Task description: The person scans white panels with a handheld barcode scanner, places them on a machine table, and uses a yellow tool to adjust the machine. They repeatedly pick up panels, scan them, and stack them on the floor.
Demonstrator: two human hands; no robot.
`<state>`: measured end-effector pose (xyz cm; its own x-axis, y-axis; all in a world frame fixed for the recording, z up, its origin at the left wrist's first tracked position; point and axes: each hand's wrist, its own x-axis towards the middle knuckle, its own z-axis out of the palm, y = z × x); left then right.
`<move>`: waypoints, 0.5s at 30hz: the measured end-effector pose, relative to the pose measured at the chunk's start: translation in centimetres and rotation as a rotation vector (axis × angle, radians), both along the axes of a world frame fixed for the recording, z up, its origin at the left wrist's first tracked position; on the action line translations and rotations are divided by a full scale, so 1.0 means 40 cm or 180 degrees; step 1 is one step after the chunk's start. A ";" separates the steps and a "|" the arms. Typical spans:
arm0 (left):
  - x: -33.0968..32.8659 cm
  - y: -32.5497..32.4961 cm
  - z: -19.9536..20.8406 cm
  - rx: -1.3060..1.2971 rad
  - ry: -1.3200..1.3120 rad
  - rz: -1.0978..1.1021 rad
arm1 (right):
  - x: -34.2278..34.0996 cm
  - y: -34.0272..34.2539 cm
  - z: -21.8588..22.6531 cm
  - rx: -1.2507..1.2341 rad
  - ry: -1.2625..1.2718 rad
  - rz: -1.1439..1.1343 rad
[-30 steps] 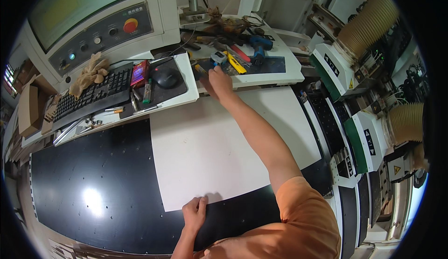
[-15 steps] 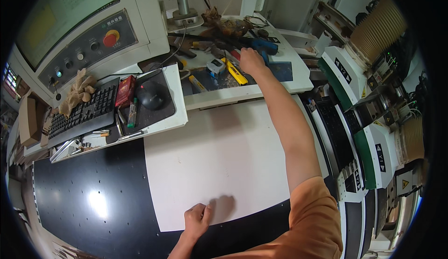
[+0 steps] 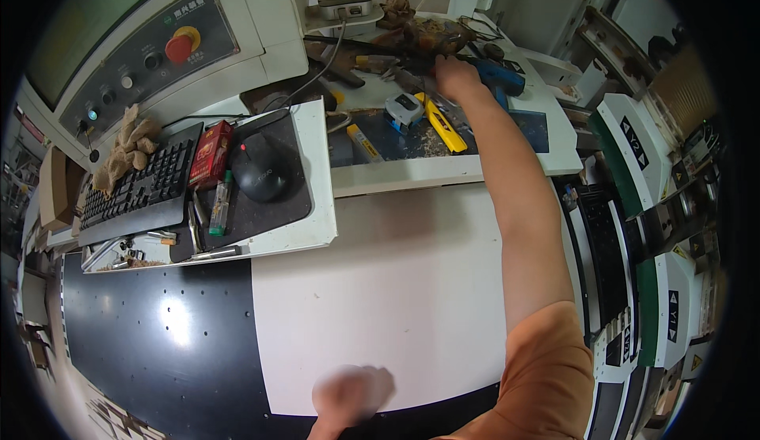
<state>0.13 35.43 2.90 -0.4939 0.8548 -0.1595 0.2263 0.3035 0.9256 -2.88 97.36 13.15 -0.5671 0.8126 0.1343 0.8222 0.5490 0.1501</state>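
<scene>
My right arm stretches to a cluttered shelf, where my right hand (image 3: pixel 459 80) is closed, with its fingers curled among dark tools. What is in them, if anything, is hidden. Just right of it lies a blue-and-black tool (image 3: pixel 500 78). Nearer to me are a yellow utility knife (image 3: pixel 445 127) and a grey-and-blue tape measure (image 3: pixel 404 110). A small yellow item (image 3: pixel 365 144) sits farther left. Over the near edge of a large white board (image 3: pixel 372 305), my left hand (image 3: pixel 344 396) is smeared by motion, so its fingers cannot be made out.
At the left, a tray carries a black keyboard (image 3: pixel 142 190), a mouse (image 3: pixel 260 168), a red box (image 3: pixel 211 155) and a beige glove (image 3: pixel 127 151). A control panel with a red button (image 3: pixel 181 45) stands behind. Machine parts (image 3: pixel 633 143) line the right side.
The view has shifted, so the shelf appears lower and farther right. My right hand stays among the tools; the red handle beside it no longer shows. My left hand, formerly a fist, is blurred.
</scene>
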 end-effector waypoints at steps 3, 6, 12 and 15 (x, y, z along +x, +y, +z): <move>0.000 -0.002 -0.003 0.0099 -0.0454 -0.0045 | -0.005 -0.004 0.013 0.0069 -0.0242 0.0203; 0.011 0.012 -0.010 0.0008 0.0476 0.0522 | -0.009 -0.041 0.057 -0.0074 -0.0341 0.0075; 0.026 0.019 0.031 0.0015 0.1259 0.0170 | 0.035 -0.147 0.224 0.0607 -0.0540 0.0230; 0.024 0.011 0.031 -0.0254 0.0821 0.0317 | 0.176 -0.254 0.312 0.0947 0.0019 0.0041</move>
